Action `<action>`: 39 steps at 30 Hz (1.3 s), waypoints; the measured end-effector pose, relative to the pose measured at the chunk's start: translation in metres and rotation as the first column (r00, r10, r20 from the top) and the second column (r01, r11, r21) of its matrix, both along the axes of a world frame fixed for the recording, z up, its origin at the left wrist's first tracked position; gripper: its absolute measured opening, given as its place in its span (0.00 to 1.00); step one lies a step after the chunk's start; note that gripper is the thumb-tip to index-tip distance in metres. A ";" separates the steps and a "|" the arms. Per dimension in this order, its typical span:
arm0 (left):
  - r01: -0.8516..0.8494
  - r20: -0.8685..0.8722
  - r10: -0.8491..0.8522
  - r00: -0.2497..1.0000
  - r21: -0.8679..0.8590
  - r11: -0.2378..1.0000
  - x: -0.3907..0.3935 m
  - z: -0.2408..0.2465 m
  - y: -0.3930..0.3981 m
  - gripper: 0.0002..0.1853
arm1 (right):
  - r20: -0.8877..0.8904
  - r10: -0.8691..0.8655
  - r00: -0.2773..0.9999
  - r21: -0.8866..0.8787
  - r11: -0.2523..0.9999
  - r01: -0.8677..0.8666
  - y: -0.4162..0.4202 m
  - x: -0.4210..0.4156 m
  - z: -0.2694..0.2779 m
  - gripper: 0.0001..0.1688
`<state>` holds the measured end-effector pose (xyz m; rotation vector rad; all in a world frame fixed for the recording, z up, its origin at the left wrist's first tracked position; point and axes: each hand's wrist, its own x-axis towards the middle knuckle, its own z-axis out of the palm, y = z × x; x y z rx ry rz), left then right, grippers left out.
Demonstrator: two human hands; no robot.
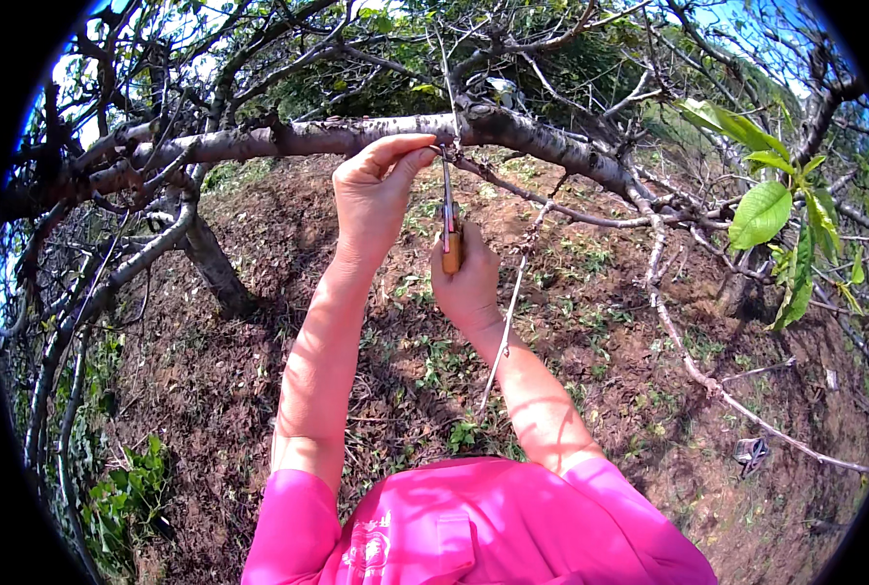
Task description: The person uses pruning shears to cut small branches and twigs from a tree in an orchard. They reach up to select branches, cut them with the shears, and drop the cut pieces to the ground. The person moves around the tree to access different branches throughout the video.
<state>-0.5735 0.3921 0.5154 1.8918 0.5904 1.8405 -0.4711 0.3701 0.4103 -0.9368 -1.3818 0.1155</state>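
Note:
In my right hand [471,281] is a wooden-handled knife-like tool [452,250], its narrow blade pointing up toward a thick grey branch [317,136]. The blade's tip is at the underside of this branch, close to a thin upright shoot [448,80]. My left hand [376,190] is raised on the left of the blade, thumb and forefinger pinched together near the tip. Whether something small is between those fingertips is too fine to tell. Just right of the tip, a thinner side branch [515,191] runs off to the right.
A bare hanging twig [511,314] crosses in front of my right forearm. Green leaves [762,212] stick out at the right. A long drooping branch [686,358] reaches the lower right. Tangled boughs and a tree trunk [215,267] stand left, above leaf-strewn soil [200,395].

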 end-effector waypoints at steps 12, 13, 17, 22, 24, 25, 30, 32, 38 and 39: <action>-0.008 0.007 0.008 1.000 -0.050 0.999 -0.009 -0.002 0.005 0.09 | -0.070 0.022 0.997 -0.010 1.000 -0.023 -0.001 0.003 0.008 0.11; -0.021 -0.008 0.020 1.000 -0.065 0.998 -0.013 -0.004 0.004 0.08 | -0.027 0.005 1.000 -0.012 1.000 -0.005 -0.002 0.001 0.007 0.12; 0.068 0.057 -0.061 0.996 -0.122 0.990 -0.027 -0.017 0.001 0.08 | 0.075 -0.017 0.997 -0.001 1.000 0.017 -0.012 0.001 0.001 0.11; 0.001 -0.043 -0.014 0.999 -0.277 0.961 -0.054 -0.075 0.000 0.08 | 0.226 -0.028 0.974 -0.157 0.986 0.065 -0.018 0.027 -0.041 0.12; 0.021 -0.044 -0.038 0.998 -0.345 0.938 -0.076 -0.113 -0.005 0.10 | 0.308 -0.008 0.951 -0.199 0.977 0.073 -0.026 0.033 -0.057 0.14; -0.103 -0.222 0.005 0.975 -0.431 0.896 -0.076 -0.120 -0.011 0.11 | 0.295 -0.045 0.954 -0.228 0.967 0.116 -0.030 0.045 -0.073 0.14; -0.297 -0.596 0.053 0.801 -0.318 0.900 -0.096 -0.138 -0.028 0.19 | 0.316 -0.039 0.948 -0.545 0.810 0.216 -0.063 0.100 -0.152 0.19; -0.346 -0.589 0.195 0.785 -0.154 0.925 -0.084 -0.116 -0.031 0.15 | 0.109 -0.121 0.987 -0.772 0.615 0.160 -0.090 0.126 -0.175 0.20; -0.375 -0.435 0.664 0.609 0.579 0.724 -0.050 -0.036 -0.028 0.13 | -0.256 -0.344 0.903 -0.863 0.502 -0.054 -0.156 0.202 -0.296 0.20; -0.384 -0.395 0.705 0.590 0.631 0.674 -0.046 -0.023 -0.019 0.14 | -0.217 -0.405 0.888 -0.884 0.467 -0.003 -0.167 0.217 -0.313 0.20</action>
